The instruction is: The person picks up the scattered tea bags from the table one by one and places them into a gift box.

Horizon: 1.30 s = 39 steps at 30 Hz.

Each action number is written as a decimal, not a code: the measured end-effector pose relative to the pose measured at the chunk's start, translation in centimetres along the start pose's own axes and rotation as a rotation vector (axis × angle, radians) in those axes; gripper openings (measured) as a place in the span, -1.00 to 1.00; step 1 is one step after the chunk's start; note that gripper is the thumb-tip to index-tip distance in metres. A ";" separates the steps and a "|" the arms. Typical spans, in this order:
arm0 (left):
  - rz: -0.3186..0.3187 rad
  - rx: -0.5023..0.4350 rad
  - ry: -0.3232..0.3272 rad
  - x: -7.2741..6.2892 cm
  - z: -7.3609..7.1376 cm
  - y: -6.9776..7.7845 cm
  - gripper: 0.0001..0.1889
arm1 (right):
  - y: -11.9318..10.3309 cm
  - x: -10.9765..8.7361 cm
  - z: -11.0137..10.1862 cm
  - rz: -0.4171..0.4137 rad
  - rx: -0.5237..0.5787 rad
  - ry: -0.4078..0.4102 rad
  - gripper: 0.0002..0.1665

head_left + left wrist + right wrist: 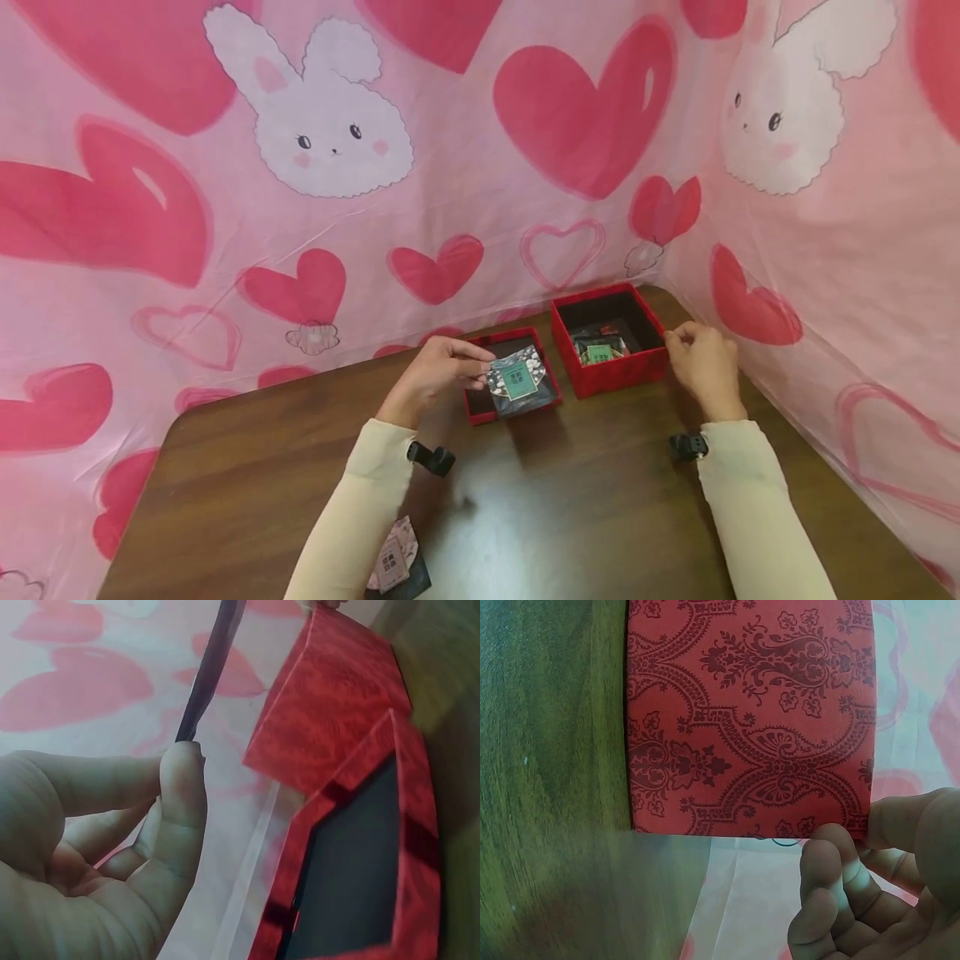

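Pinched between my left hand's [438,375] thumb and fingers is a dark flat packet [521,385] with a green label and a flowered top. It hangs above a shallow red tray, perhaps a lid [418,825], lined in black. To the right stands a deeper open red box [622,377] with a dark inside, where another green-labelled packet [600,352] lies. My right hand [705,367] grips the box's right corner edge between thumb and fingers. The box's patterned side fills much of the right wrist view. In the left wrist view the held packet appears edge-on.
A packet with a pink label [393,562] lies near the table's front, partly hidden by my left sleeve. The brown wooden table [585,500] meets a pink curtain [450,208] with hearts and rabbits at the back and right.
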<state>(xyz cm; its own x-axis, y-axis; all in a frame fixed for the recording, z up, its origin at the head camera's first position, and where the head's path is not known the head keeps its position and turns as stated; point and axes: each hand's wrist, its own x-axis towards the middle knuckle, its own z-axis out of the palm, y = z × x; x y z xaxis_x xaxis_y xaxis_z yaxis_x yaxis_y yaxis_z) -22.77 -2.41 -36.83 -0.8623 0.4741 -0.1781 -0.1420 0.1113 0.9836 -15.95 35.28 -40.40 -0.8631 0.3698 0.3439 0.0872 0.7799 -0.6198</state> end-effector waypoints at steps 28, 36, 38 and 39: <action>-0.049 -0.286 0.119 8.4 8.0 1.8 -0.71 | -0.4 -0.4 0.1 0.013 0.024 0.009 -0.71; 0.000 -0.277 0.114 9.5 8.9 1.0 -0.67 | -0.1 -0.1 0.0 0.009 0.019 0.031 -0.71; 0.005 -0.259 0.116 9.3 8.7 0.7 -0.69 | -0.1 -0.1 -0.1 0.005 0.020 0.030 -0.71; 0.007 -0.254 0.115 9.2 8.7 0.6 -0.71 | 0.0 0.0 -0.2 0.004 0.021 0.030 -0.71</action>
<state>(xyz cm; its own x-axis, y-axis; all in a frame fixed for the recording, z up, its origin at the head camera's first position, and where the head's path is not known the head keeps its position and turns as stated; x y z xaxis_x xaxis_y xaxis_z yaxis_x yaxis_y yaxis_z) -26.56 9.58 -38.12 -0.9110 0.3705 -0.1812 -0.2407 -0.1210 0.9630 -15.87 35.33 -40.29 -0.8473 0.3880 0.3627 0.0796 0.7680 -0.6355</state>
